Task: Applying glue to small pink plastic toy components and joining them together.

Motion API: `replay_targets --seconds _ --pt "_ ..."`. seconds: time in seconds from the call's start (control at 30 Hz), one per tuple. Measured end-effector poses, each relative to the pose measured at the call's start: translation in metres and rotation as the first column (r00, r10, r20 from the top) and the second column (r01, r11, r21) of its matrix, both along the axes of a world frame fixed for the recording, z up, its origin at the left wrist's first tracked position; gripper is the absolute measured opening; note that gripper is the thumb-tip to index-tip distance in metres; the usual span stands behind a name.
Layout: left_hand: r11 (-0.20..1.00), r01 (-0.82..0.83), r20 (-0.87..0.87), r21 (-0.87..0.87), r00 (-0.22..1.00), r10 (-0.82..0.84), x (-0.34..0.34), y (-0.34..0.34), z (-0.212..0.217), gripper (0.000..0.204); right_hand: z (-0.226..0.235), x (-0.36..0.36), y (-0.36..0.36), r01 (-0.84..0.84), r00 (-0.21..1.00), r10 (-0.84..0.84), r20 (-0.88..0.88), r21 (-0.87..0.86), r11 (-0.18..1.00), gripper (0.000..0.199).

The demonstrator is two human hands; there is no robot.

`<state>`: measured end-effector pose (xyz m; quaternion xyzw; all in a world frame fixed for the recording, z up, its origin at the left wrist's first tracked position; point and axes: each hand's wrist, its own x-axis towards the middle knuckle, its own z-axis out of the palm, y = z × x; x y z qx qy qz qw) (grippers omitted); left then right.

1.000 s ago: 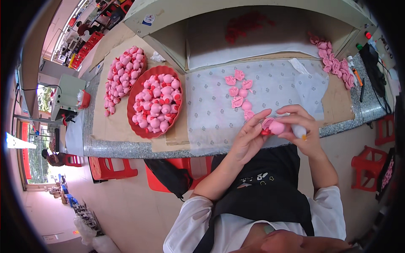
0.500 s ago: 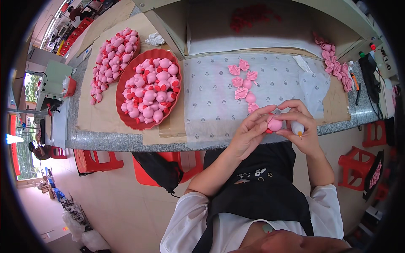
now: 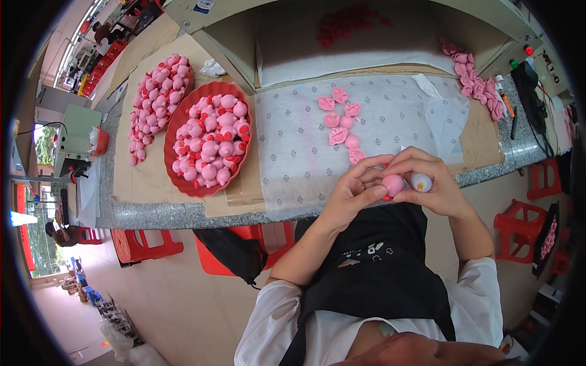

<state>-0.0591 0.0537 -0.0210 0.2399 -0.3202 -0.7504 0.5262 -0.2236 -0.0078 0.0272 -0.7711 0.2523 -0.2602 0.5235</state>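
My left hand [image 3: 356, 192] has its fingers closed around a small round pink figure [image 3: 392, 184] with red parts, just over the bench's front edge. Tucked in my right hand [image 3: 448, 194] is a small whitish squeeze bottle [image 3: 421, 181] with a yellowish tip that points toward me. The thumb and fingertips of that hand also touch the figure's right side. Beyond my hands, several pink moulded pieces [image 3: 337, 135] lie in a loose line on printed white paper [image 3: 293, 152]; some are round, others ruffled. My fingers hide the figure's far side.
A red scalloped bowl [image 3: 177, 184] heaped with pink and red figures stands at the left, beside a second heap [image 3: 155, 91]. An open-fronted box [image 3: 238, 55] rises behind the paper. More pink pieces [image 3: 482, 91] and an orange pen [image 3: 506, 105] lie at the right.
The bench and its contents have shifted slightly left in view. The figure is turned a little in my fingers, and the bottle's tip has swung to face me more.
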Motion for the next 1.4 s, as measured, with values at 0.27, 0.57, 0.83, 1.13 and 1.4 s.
replay_targets --seconds 0.27,0.57,0.83,1.13,1.4 --pt "0.882 -0.031 0.299 -0.47 0.935 0.192 0.011 -0.014 -0.005 0.041 -0.015 0.002 0.004 -0.121 0.973 -0.105 0.207 0.836 0.536 0.034" --pt "0.879 0.006 0.24 -0.477 0.963 0.124 0.011 -0.018 -0.011 0.031 -0.032 0.008 0.009 -0.239 0.941 -0.169 0.294 0.928 0.286 0.03" --pt "0.927 0.004 0.158 -0.374 0.986 0.059 0.01 -0.015 -0.01 0.034 -0.037 0.013 0.018 -0.19 0.9 -0.284 0.331 0.883 0.429 0.027" --pt "0.852 -0.359 0.218 -0.381 0.861 0.459 -0.006 0.013 0.003 0.029 -0.025 0.022 0.026 0.294 0.92 -0.235 0.313 -0.157 0.943 0.033" --pt "0.836 -0.398 0.114 -0.377 0.876 0.469 -0.004 0.021 -0.01 0.021 -0.021 0.026 0.028 0.341 0.926 -0.221 0.307 -0.425 0.838 0.031"
